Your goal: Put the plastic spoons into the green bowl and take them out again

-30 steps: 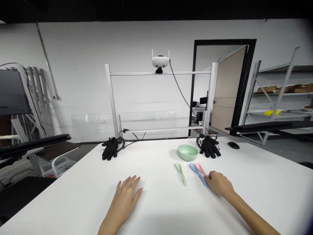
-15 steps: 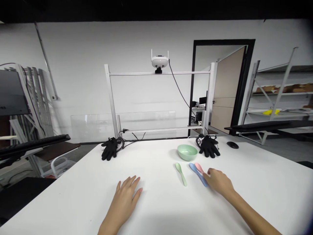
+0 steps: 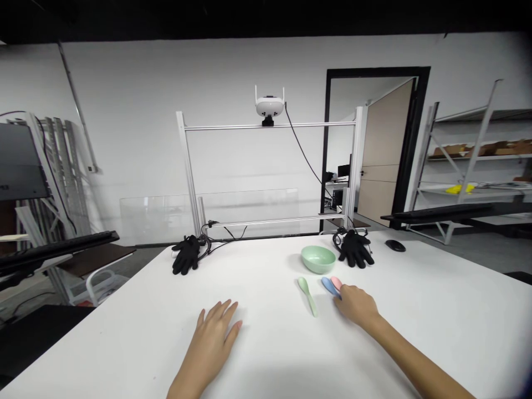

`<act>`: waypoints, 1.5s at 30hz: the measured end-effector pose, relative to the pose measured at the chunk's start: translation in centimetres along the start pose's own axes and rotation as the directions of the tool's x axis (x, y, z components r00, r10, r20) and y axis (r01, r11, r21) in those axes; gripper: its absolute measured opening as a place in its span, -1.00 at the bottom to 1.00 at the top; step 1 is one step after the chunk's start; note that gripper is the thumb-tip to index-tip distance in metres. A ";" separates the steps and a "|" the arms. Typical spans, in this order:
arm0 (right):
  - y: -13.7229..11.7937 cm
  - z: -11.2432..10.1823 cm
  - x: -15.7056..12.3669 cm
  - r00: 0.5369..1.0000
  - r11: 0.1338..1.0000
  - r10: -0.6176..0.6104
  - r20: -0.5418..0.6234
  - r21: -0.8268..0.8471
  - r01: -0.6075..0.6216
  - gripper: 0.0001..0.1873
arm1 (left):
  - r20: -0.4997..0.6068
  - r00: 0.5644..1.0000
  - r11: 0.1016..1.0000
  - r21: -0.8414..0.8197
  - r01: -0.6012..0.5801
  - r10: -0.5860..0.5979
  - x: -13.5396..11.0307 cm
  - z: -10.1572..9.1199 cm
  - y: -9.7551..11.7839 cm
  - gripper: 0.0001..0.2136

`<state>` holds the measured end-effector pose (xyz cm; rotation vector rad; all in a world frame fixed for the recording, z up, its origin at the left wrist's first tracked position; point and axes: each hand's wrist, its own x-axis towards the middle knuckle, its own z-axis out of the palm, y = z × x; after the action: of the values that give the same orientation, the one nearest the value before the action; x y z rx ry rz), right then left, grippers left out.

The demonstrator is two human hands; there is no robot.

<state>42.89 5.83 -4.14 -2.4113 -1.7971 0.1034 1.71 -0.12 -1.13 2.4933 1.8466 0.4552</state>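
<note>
In the lower right of the frame, the handles of the blue spoon [image 3: 329, 285] and pink spoon [image 3: 336, 282] are covered by the right hand [image 3: 356, 305], its fingers curled; whether either is gripped cannot be told. At lower left, the left hand [image 3: 209, 339] is held palm down, fingers spread, nothing grasped. Between them, the green spoon [image 3: 308, 297] is seen below the green bowl [image 3: 318, 268] on the surface [image 3: 270, 354]

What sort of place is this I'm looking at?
Probably a lab or technical workroom: a metal frame at the table's far side carries a white device with two antennas, and storage shelves stand to the right.
</note>
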 end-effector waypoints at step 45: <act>10.1 -0.7 1.2 0.975 0.975 0.215 -0.063 0.073 -0.210 -0.63 | -0.001 1.000 1.000 0.021 -0.020 0.020 0.4 0.2 0.1 -0.49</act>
<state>52.89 4.12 -4.87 -2.5194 -1.4780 0.0962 1.95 0.21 -1.21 2.5275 1.8378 0.4403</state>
